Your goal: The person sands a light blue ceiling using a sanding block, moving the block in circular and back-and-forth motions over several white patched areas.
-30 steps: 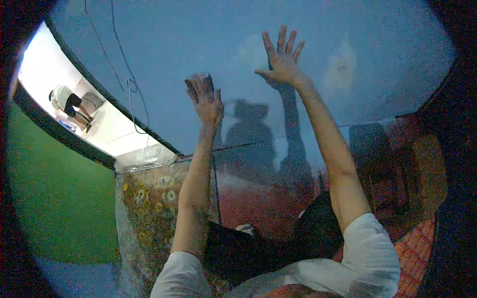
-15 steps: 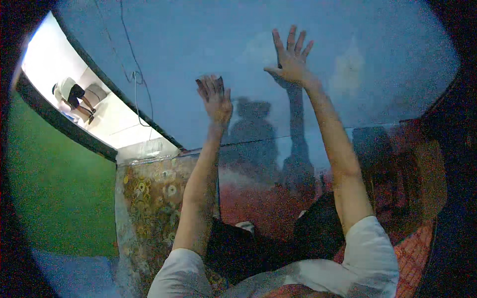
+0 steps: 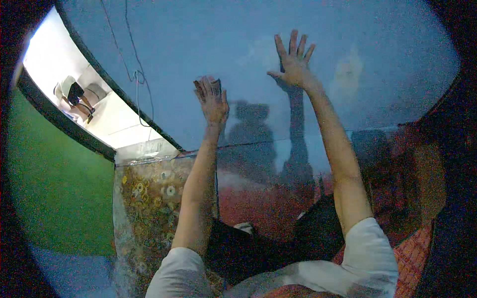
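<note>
Both my arms are stretched up toward a blue wall (image 3: 189,35). My right hand (image 3: 294,69) rests on it or just before it, palm toward the wall, fingers spread and nothing in them. Lower and further left, my left hand (image 3: 213,105) faces the wall with its fingers extended and close together. Dark patches edge its fingertips; whether they are shadow or a thin thing under the fingers, I cannot tell. My shadow (image 3: 251,131) falls on the wall between my arms.
A loose cable (image 3: 137,94) hangs down the wall beside a bright doorway, where a person (image 3: 72,92) bends forward. A green surface (image 3: 59,184) lies left of it. Below are a flower-patterned mat (image 3: 149,198) and a reddish floor (image 3: 263,208), with dark furniture (image 3: 392,174) at the right.
Both hands keep their poses against the wall. My left hand sits slightly further left in the picture, and my right hand slightly lower and to the right.
</note>
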